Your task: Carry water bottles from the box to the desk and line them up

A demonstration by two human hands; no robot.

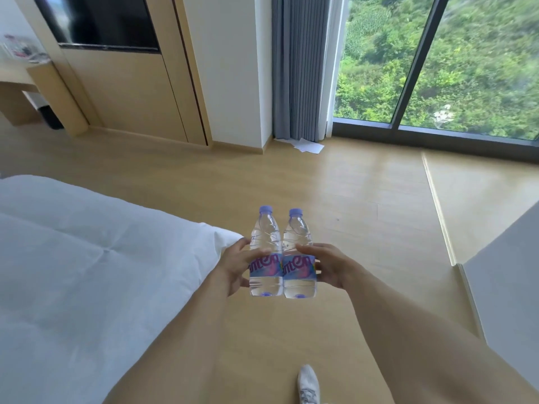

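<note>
We hold two bottles at the centre of the frame, upright and touching side by side, above the wooden floor [364,199]; the left bottle [264,255] sits in our left hand [236,265], the right bottle [299,256] in our right hand [328,265]; each grip is curled round its bottle at the label band, thumb in front, the other fingers mostly hidden behind. Both look full and sealed under pale purple caps, so we judge them moderately heavy for their size; the clear ribbed plastic is thin and would give under a hard squeeze (and may slip if damp); the mid-body hold at the label seems the sound place, since the neck is narrow and the base offers no purchase. The blue-and-pink labels show large letters, partly covered; we read something like "anten", no more. The bed [73,258] fills the lower left; the desk [17,77] stands at the upper left, well apart from the bottles; the box is not in view.
</note>
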